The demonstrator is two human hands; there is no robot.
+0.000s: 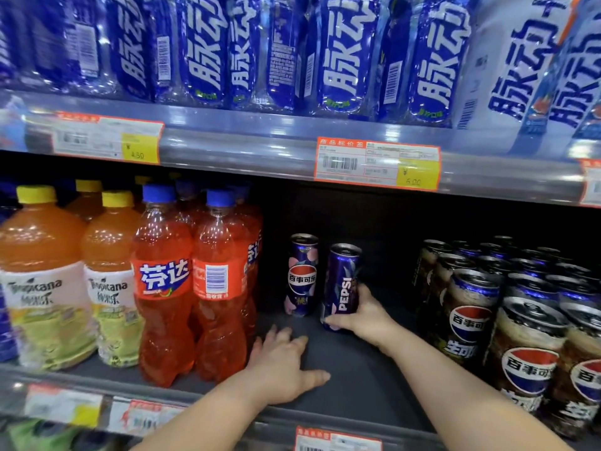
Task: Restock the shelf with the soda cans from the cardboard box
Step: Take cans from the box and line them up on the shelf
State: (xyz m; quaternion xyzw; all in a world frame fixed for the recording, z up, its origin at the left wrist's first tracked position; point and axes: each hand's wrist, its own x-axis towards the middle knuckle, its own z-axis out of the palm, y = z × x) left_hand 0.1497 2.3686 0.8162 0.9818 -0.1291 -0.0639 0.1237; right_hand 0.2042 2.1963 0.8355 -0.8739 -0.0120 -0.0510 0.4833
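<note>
Hidden or unclear: the cardboard box was not in view; the base of the held can was covered by fingertips; the upper bottles were cut off by the top edge; the lowest price tags were blurred and cropped.
Right grip: the right hand (364,315) was clenched around the lower half of a slim purple Pepsi can (341,281), thumb on the can's right side, fingers curled under its foot.
Held can: upright with a slight lean; whether its base touched the shelf floor (357,385) could not be told.
Left grip: the left hand (286,369) was released, palm down and fingers spread flat on the shelf floor, grasping nothing.
Second can: a matching purple can (303,275) stood upright just left of the right grip and slightly farther back, apart from the held can.
Left of the left grip: two red Fanta bottles (192,288), then Tropicana bottles (42,281), the nearest red bottle close beside the left fingers.
Right of the right grip: a block of dark Pepsi cans (527,336), rows running back into shadow, rear ones hard to make out.
Above the grips: a shelf rail with a price tag (377,164) and blue bottles (335,53).
</note>
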